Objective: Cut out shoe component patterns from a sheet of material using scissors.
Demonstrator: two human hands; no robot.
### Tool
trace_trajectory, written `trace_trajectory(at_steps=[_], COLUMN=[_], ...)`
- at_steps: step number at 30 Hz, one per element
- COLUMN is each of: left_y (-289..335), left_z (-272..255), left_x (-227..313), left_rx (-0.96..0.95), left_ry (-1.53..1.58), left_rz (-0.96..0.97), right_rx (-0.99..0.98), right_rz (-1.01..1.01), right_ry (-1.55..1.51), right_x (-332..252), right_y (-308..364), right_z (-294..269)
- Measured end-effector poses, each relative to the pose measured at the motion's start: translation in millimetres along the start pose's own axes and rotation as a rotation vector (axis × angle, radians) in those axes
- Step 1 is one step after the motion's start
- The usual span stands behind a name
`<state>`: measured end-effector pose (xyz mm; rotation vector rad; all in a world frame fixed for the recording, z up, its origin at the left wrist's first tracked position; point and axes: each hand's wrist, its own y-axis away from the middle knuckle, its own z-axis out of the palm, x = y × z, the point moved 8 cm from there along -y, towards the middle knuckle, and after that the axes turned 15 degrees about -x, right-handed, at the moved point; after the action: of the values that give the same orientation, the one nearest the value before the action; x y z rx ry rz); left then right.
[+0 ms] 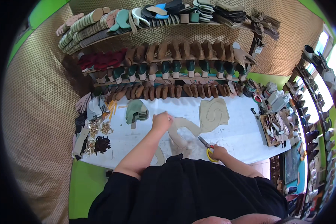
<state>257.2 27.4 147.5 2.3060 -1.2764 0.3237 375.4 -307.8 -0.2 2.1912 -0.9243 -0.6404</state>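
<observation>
My right hand (pixel 220 153) is closed round a pair of scissors (pixel 204 142) with red and yellow handles. The blades point up and to the left, just above the table. With fingers pinched, my left hand (pixel 162 121) is at the left end of a curved, horseshoe-shaped beige piece (pixel 183 123), seemingly of leather or lining. Beyond its right end lies a stack of beige sheets (pixel 214 112) with a curved outline on the top one. Green curved pieces (pixel 137 111) are piled to the left of my left hand. Another beige strip (pixel 159 156) is partly hidden by my body.
The white table (pixel 246 130) carries gold and black trimmings (pixel 102 144) at left. A wooden tool box (pixel 274 128) and cans (pixel 250 88) stand at right. Shelves with brown shoe lasts (pixel 186 49), shoes and stacked soles rise behind. A shoe rack (pixel 313 127) stands far right.
</observation>
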Motion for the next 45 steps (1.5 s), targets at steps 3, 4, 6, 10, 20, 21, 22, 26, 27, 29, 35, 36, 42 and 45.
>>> trace_trajectory(at_steps=[3, 4, 6, 10, 20, 21, 22, 26, 27, 29, 35, 36, 42, 45], left_y=[-4, 0, 16, 65, 194, 197, 199, 185, 180, 176, 166, 165, 165, 170], left_z=[67, 78, 87, 81, 128, 124, 120, 98, 98, 99, 105, 105, 46, -36], left_x=[-80, -99, -128, -194, -237, -233, -229, -201, -197, -193, -193, -191, -194, -175], left_rx=[0.036, -0.074, -0.199, -0.214, -0.403, -0.344, -0.285, -0.127, -0.124, -0.116, -0.088, -0.140, -0.008, 0.271], left_ry=[-0.145, -0.134, -0.128, -0.066, 0.002, -0.081, -0.165, -0.216, -0.286, -0.358, -0.312, -0.395, -0.269, -0.239], left_rz=[-0.299, -0.385, -0.507, -0.533, -0.326, -0.345, -0.362, -0.240, -0.202, -0.166, -0.078, -0.095, -0.168, -0.187], right_rx=[-0.020, -0.022, -0.033, -0.034, -0.007, -0.006, -0.012, -0.002, 0.001, -0.005, -0.013, -0.006, -0.028, -0.025], right_rz=[-0.003, -0.002, 0.002, 0.010, 0.001, -0.006, -0.009, -0.003, -0.009, 0.005, 0.006, 0.012, -0.017, -0.009], right_ry=[0.007, 0.002, 0.006, 0.005, 0.028, 0.035, 0.044, 0.056, 0.060, 0.062, 0.052, 0.044, 0.060, 0.042], right_x=[-1, 1, 5, -1, 0, -1, -2, 0, -2, -3, -1, 1, 2, 6], right_y=[-2, -4, -6, -1, -7, -8, -9, -10, -9, -7, -7, -6, -8, -9], right_z=[0, 1, 3, -2, -2, -2, -2, 1, 0, -1, 0, 0, 3, 5])
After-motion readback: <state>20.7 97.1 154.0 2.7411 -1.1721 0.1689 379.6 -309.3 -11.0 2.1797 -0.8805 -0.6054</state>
